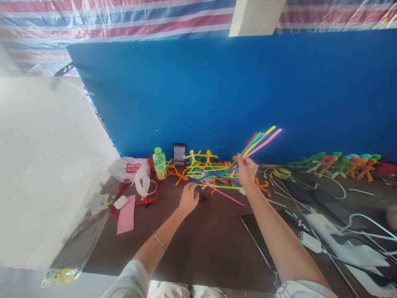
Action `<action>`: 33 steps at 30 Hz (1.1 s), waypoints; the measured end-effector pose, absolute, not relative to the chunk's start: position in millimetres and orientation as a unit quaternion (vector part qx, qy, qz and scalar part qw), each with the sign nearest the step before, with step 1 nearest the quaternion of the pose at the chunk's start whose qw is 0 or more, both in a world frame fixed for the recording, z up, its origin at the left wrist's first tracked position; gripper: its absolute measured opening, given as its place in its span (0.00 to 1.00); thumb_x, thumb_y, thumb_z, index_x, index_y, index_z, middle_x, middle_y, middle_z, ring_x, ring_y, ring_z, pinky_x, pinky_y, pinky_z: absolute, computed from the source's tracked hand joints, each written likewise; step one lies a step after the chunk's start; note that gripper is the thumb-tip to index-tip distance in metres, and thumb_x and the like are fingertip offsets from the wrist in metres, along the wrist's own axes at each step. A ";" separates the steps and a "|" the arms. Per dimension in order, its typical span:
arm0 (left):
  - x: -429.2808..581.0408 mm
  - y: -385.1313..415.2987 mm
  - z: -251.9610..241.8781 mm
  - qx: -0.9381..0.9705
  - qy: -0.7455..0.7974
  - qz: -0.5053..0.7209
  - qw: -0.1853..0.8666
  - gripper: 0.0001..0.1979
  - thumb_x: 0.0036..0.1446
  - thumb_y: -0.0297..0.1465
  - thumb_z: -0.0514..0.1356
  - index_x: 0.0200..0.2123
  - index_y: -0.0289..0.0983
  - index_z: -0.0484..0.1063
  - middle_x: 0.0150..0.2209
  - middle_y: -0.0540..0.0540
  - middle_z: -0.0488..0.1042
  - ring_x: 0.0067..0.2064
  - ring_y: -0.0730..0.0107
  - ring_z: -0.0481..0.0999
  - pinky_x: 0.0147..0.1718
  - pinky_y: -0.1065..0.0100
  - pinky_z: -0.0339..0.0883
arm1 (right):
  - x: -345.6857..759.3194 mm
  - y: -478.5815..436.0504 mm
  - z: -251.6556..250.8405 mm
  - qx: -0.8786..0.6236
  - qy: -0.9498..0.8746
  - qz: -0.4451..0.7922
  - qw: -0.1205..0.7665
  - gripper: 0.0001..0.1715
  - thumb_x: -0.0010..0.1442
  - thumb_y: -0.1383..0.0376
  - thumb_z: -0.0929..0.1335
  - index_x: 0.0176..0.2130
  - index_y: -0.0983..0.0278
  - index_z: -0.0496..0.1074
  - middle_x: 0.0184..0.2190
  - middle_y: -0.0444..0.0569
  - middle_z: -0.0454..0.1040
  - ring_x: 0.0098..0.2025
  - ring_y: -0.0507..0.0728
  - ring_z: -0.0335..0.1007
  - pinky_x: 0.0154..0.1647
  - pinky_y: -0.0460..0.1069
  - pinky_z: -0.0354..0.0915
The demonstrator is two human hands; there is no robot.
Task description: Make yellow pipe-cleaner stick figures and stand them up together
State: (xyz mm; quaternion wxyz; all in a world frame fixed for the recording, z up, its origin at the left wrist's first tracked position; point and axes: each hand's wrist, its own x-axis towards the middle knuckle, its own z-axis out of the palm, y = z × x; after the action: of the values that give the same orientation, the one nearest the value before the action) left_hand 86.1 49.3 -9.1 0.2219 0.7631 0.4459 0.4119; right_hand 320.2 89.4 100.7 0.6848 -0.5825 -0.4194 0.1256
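My right hand (246, 170) is closed around a bundle of coloured pipe cleaners (262, 140); red, green, blue, yellow and pink ends fan out above it. More blue and green pipe cleaners (214, 174) stretch leftward below that hand, over a pile on the table. At their left ends is my left hand (188, 198), fingers lightly bent and thumb apart; whether its fingertips touch them is unclear. A single pink pipe cleaner (228, 196) slants across the near side of the pile. Behind it stand yellow pipe-cleaner figures (208, 157), with an orange figure (179, 176) lying left.
On the left are a green-capped bottle (160, 165), a white plastic bag (128, 167) and pink paper (126, 217). A phone (179, 154) leans on the blue partition (198, 99). To the right lie a tablet (259, 238), cables, a power strip (325, 227) and several finished figures (341, 165).
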 end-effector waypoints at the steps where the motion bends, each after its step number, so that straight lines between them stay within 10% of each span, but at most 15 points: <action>1: 97.2 56.5 -5.3 0.790 0.432 0.386 0.203 0.24 0.48 0.25 0.53 0.52 0.35 0.60 0.51 0.37 0.63 0.55 0.58 0.60 0.52 0.56 0.55 | 319.2 86.3 101.2 -0.584 -0.411 0.126 0.689 0.23 0.49 0.50 0.66 0.32 0.68 0.73 0.29 0.51 0.76 0.34 0.57 0.73 0.36 0.50 0.67; 7: 153.8 92.7 7.5 0.896 0.366 0.197 0.157 0.44 0.46 0.36 0.58 0.61 0.35 0.35 0.61 0.36 0.47 0.63 0.51 0.37 0.56 0.44 0.32 | 309.7 63.0 105.9 -0.590 -0.355 0.128 0.714 0.23 0.48 0.51 0.67 0.32 0.69 0.74 0.29 0.52 0.76 0.34 0.57 0.73 0.38 0.50 0.66; 16: 167.7 101.4 5.1 0.900 0.380 0.166 0.135 0.11 0.54 0.28 0.48 0.40 0.35 0.66 0.46 0.39 0.64 0.56 0.58 0.54 0.56 0.54 0.40 | 323.0 17.4 124.0 -0.487 -0.276 0.150 0.815 0.22 0.48 0.54 0.68 0.37 0.68 0.71 0.29 0.47 0.74 0.34 0.54 0.71 0.40 0.52 0.67; 27: 172.4 162.3 49.6 0.839 0.442 0.201 0.246 0.22 0.46 0.40 0.60 0.43 0.35 0.65 0.45 0.38 0.66 0.46 0.59 0.67 0.43 0.64 0.59 | 338.8 -39.7 132.1 -0.378 -0.193 0.200 0.883 0.18 0.45 0.57 0.72 0.34 0.65 0.69 0.28 0.42 0.69 0.33 0.49 0.69 0.46 0.53 0.65; 33: 159.7 170.9 56.3 0.802 0.447 0.210 0.335 0.22 0.42 0.46 0.61 0.33 0.33 0.70 0.24 0.44 0.71 0.27 0.68 0.71 0.26 0.69 0.62 | 369.0 -69.7 104.4 -0.359 -0.137 0.142 0.912 0.15 0.46 0.55 0.70 0.28 0.63 0.66 0.26 0.39 0.64 0.32 0.49 0.66 0.49 0.53 0.64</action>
State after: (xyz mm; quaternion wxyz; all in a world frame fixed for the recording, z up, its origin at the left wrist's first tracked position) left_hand 159.7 170.9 56.3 0.3354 0.8021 0.4472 0.2101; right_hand 369.0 -69.7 104.4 0.9121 -0.3592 -0.1372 0.1424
